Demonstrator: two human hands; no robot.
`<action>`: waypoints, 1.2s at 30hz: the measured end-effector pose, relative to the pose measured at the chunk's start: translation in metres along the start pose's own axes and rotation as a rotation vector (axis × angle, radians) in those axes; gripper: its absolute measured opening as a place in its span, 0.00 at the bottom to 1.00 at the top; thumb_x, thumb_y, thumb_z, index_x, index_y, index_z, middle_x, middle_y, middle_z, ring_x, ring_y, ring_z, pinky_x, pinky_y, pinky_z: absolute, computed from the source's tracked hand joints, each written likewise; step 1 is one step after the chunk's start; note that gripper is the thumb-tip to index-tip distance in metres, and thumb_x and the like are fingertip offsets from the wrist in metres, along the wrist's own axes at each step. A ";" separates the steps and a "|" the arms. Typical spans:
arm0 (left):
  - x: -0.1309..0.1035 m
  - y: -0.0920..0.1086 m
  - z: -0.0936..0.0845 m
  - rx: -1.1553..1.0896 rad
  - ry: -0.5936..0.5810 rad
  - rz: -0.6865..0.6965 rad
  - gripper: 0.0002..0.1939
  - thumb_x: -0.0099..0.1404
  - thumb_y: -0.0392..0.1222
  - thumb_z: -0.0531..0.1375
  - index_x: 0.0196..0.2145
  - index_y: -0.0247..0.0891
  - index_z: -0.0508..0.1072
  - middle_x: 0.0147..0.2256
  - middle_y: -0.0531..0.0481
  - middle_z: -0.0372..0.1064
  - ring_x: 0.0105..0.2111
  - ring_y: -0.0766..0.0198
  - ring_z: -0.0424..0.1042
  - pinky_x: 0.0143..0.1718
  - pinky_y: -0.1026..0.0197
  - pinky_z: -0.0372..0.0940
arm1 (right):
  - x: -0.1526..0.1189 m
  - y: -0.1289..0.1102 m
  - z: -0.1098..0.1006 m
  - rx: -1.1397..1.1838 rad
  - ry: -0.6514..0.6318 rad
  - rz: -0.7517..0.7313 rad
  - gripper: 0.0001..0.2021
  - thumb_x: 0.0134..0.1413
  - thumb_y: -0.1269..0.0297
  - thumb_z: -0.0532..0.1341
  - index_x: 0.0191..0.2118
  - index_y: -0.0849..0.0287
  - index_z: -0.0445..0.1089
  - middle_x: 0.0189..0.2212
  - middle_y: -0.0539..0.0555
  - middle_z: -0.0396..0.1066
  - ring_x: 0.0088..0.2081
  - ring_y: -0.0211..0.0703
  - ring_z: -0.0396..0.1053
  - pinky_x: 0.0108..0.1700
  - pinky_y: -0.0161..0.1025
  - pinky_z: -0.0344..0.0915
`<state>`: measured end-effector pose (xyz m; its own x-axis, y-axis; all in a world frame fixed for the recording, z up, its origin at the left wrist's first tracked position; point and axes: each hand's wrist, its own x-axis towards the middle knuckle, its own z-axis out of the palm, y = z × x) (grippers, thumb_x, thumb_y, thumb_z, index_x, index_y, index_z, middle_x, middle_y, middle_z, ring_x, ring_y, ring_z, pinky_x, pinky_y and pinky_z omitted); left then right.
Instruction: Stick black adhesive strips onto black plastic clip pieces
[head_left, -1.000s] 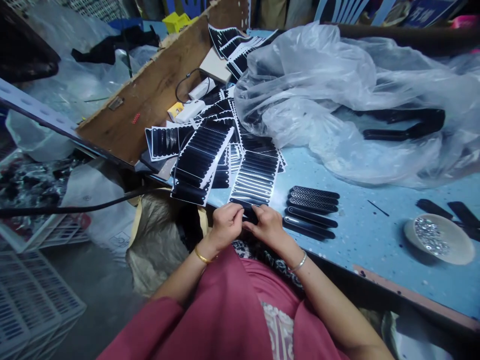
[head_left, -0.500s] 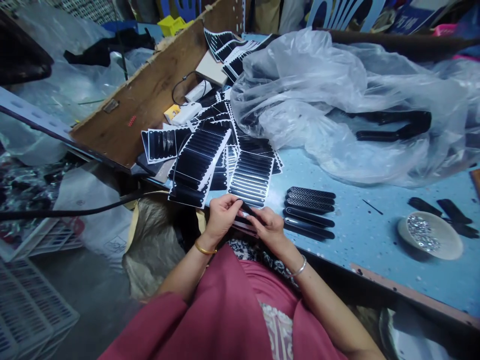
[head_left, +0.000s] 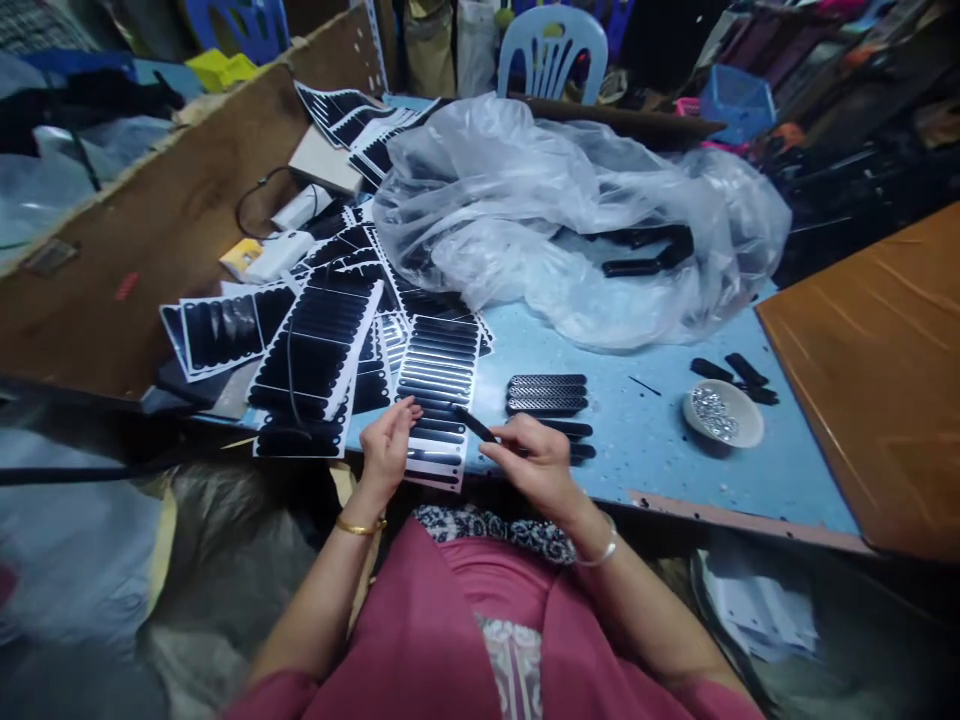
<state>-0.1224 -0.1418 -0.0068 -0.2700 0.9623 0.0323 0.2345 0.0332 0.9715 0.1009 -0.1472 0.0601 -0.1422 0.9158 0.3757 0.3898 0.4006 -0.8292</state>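
Observation:
My right hand pinches one end of a slim black strip. Its other end points up and left over a white-backed sheet of black strip stickers. At that sheet's left edge is my left hand, its fingers loosely bent and a little apart, with nothing visible in them. Right of the sheet lies a row of black flat pieces with rounded ends, some with a patterned surface; my right hand partly hides the nearest ones.
More sticker sheets overlap on the left, beside a wooden board. A crumpled clear plastic bag covers the back. To the right stand a white bowl of small metal parts, several black pieces and a brown panel.
My hands, together around the black strip before, have separated. The strip now extends from my right hand alone, and my left hand has let go. The camera view has swung to the right.

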 end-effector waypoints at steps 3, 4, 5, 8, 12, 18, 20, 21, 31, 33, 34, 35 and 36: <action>0.009 0.002 0.004 0.225 -0.033 0.140 0.20 0.64 0.50 0.60 0.47 0.33 0.76 0.41 0.41 0.78 0.39 0.55 0.78 0.45 0.54 0.72 | 0.000 0.013 -0.057 -0.122 0.029 -0.045 0.05 0.52 0.61 0.68 0.35 0.55 0.79 0.33 0.55 0.77 0.33 0.43 0.73 0.35 0.40 0.70; 0.011 0.004 0.006 0.299 -0.031 0.197 0.18 0.63 0.48 0.61 0.46 0.34 0.77 0.40 0.41 0.78 0.39 0.55 0.78 0.45 0.54 0.72 | 0.000 0.023 -0.076 -0.180 0.053 -0.043 0.06 0.51 0.60 0.68 0.35 0.54 0.79 0.36 0.57 0.77 0.36 0.45 0.75 0.38 0.42 0.71; 0.014 0.007 0.009 0.364 -0.019 0.258 0.16 0.62 0.46 0.61 0.44 0.34 0.78 0.40 0.41 0.79 0.39 0.55 0.78 0.45 0.53 0.72 | -0.001 0.034 -0.093 -0.231 0.073 -0.014 0.06 0.51 0.60 0.68 0.34 0.55 0.79 0.36 0.57 0.78 0.36 0.46 0.75 0.38 0.42 0.72; 0.016 0.019 0.027 0.462 -0.006 0.410 0.11 0.61 0.41 0.61 0.40 0.35 0.79 0.39 0.41 0.79 0.39 0.54 0.78 0.45 0.54 0.71 | -0.003 0.067 -0.132 -0.333 0.075 0.127 0.08 0.51 0.58 0.68 0.33 0.56 0.79 0.27 0.54 0.78 0.26 0.42 0.73 0.29 0.39 0.70; 0.013 0.031 0.066 0.360 -0.165 0.406 0.08 0.62 0.38 0.60 0.37 0.35 0.78 0.33 0.46 0.79 0.29 0.63 0.76 0.33 0.63 0.71 | -0.003 0.096 -0.148 -0.336 0.021 0.178 0.09 0.51 0.57 0.67 0.33 0.57 0.79 0.25 0.53 0.77 0.25 0.42 0.72 0.27 0.38 0.68; 0.024 0.033 0.109 0.379 -0.355 0.451 0.09 0.58 0.37 0.65 0.37 0.32 0.78 0.27 0.47 0.76 0.23 0.66 0.72 0.27 0.64 0.67 | 0.009 0.117 -0.132 -0.225 -0.081 0.100 0.07 0.52 0.60 0.67 0.35 0.57 0.78 0.30 0.55 0.78 0.31 0.43 0.74 0.33 0.39 0.71; 0.030 0.034 0.114 0.366 -0.411 0.462 0.07 0.58 0.36 0.65 0.36 0.33 0.77 0.26 0.48 0.75 0.23 0.66 0.71 0.27 0.64 0.67 | 0.009 0.122 -0.127 -0.231 -0.083 0.088 0.07 0.53 0.61 0.66 0.35 0.57 0.78 0.30 0.55 0.78 0.31 0.42 0.74 0.33 0.39 0.71; 0.033 0.035 0.115 0.351 -0.433 0.464 0.06 0.58 0.35 0.64 0.36 0.33 0.77 0.27 0.48 0.75 0.23 0.66 0.72 0.27 0.65 0.67 | 0.007 0.123 -0.126 -0.236 -0.085 0.082 0.06 0.53 0.61 0.66 0.35 0.57 0.78 0.30 0.55 0.77 0.31 0.42 0.74 0.33 0.39 0.71; 0.044 0.041 0.119 0.264 -0.552 0.437 0.03 0.60 0.35 0.63 0.33 0.33 0.76 0.26 0.50 0.72 0.24 0.68 0.69 0.26 0.66 0.64 | 0.007 0.112 -0.137 -0.324 -0.235 0.109 0.07 0.55 0.61 0.64 0.36 0.56 0.78 0.33 0.57 0.78 0.33 0.46 0.75 0.34 0.40 0.72; 0.044 0.040 0.118 0.270 -0.573 0.446 0.03 0.61 0.36 0.63 0.33 0.33 0.76 0.26 0.49 0.73 0.25 0.67 0.70 0.27 0.65 0.65 | 0.013 0.114 -0.134 -0.320 -0.258 0.112 0.07 0.55 0.61 0.64 0.36 0.56 0.78 0.32 0.57 0.78 0.33 0.45 0.76 0.34 0.40 0.72; 0.044 0.040 0.118 0.277 -0.577 0.452 0.04 0.61 0.36 0.63 0.34 0.34 0.76 0.27 0.49 0.74 0.25 0.66 0.71 0.28 0.65 0.65 | 0.016 0.116 -0.133 -0.318 -0.266 0.115 0.08 0.55 0.61 0.63 0.37 0.56 0.78 0.32 0.56 0.78 0.32 0.45 0.75 0.34 0.40 0.72; 0.044 0.038 0.118 0.286 -0.571 0.461 0.04 0.62 0.37 0.62 0.34 0.34 0.76 0.28 0.48 0.74 0.26 0.66 0.71 0.29 0.64 0.66 | 0.018 0.118 -0.131 -0.317 -0.270 0.119 0.08 0.55 0.61 0.63 0.37 0.56 0.78 0.31 0.56 0.78 0.31 0.45 0.75 0.34 0.40 0.72; 0.044 0.037 0.118 0.297 -0.556 0.475 0.05 0.62 0.37 0.62 0.35 0.34 0.76 0.28 0.47 0.75 0.27 0.65 0.72 0.30 0.63 0.66 | 0.020 0.120 -0.130 -0.317 -0.270 0.124 0.08 0.55 0.61 0.63 0.37 0.56 0.78 0.31 0.56 0.78 0.31 0.44 0.75 0.34 0.40 0.72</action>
<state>-0.0157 -0.0662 0.0028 0.4093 0.8830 0.2299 0.4683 -0.4195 0.7776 0.2629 -0.0843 0.0222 -0.2937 0.9478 0.1245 0.6732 0.2975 -0.6770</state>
